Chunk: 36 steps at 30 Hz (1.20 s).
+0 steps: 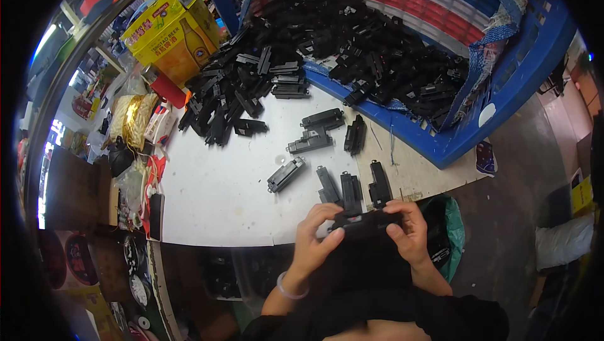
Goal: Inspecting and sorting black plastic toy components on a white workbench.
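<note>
At the table's front edge I hold a long black plastic part (362, 223) level between both hands. My left hand (313, 235) is closed on one end, thumb in front and fingers behind; a pale bangle circles that wrist. My right hand (410, 235) pinches the other end between thumb and fingers. Just beyond lie similar black parts, among them a narrow one (380, 185) near my right fingers and another (350, 191) beside it. A greyer part (286, 175) rests apart to the left, while further back a few more (309, 142) lie together.
A blue plastic crate (440, 152), lined with a striped woven bag, tilts over the table's back right, heaped with black parts (377, 58). Loose parts spread left from it. A yellow carton (167, 36) and a red cylinder (165, 88) stand back left. A green bag (454, 234) hangs low right.
</note>
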### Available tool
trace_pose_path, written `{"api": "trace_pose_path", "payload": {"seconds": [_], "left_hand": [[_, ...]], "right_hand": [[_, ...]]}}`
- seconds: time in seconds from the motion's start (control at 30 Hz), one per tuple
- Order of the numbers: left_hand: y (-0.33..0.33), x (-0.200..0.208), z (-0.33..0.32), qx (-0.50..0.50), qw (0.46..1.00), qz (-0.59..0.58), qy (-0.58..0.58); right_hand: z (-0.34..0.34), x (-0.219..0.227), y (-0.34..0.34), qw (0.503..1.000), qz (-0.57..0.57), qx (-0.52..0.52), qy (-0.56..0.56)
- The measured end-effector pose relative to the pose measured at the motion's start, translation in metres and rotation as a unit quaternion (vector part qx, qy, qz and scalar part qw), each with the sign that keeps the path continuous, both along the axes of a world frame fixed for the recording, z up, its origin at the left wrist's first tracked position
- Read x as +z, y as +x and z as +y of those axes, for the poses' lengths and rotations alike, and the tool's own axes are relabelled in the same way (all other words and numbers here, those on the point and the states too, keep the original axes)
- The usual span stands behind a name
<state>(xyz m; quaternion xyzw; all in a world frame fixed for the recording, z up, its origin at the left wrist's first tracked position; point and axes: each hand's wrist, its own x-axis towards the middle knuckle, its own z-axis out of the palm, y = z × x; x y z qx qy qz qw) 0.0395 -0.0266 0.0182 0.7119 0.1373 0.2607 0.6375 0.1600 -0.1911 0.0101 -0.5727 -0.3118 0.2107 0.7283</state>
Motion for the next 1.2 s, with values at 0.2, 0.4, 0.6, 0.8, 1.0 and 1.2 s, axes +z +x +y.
{"api": "trace_pose_path", "payload": {"seconds": [0.2, 0.4, 0.6, 0.8, 1.0, 1.2], "left_hand": [[-0.114, 0.0, 0.078, -0.082, 0.982, 0.17, 0.018], [-0.174, -0.01, 0.081, -0.107, 0.793, 0.517, 0.306], [-0.072, 0.009, 0.023, -0.18, 0.958, 0.207, 0.086], [-0.002, -0.016, -0.015, -0.058, 0.99, 0.077, -0.1], [0.027, -0.014, -0.012, -0.016, 0.988, 0.025, -0.149], [0.023, -0.003, -0.005, -0.017, 0.987, 0.038, -0.158]], "right_hand": [[-0.009, -0.006, 0.041, 0.917, -0.323, -0.098, -0.211], [0.031, -0.007, 0.075, 0.854, -0.387, -0.104, -0.332], [0.051, -0.01, 0.097, 0.804, -0.442, 0.012, -0.397], [0.031, 0.016, 0.039, 0.995, 0.066, -0.047, -0.059], [0.014, 0.021, 0.017, 0.989, 0.115, -0.079, 0.054], [0.013, 0.008, 0.011, 0.99, 0.113, -0.06, 0.056]]}}
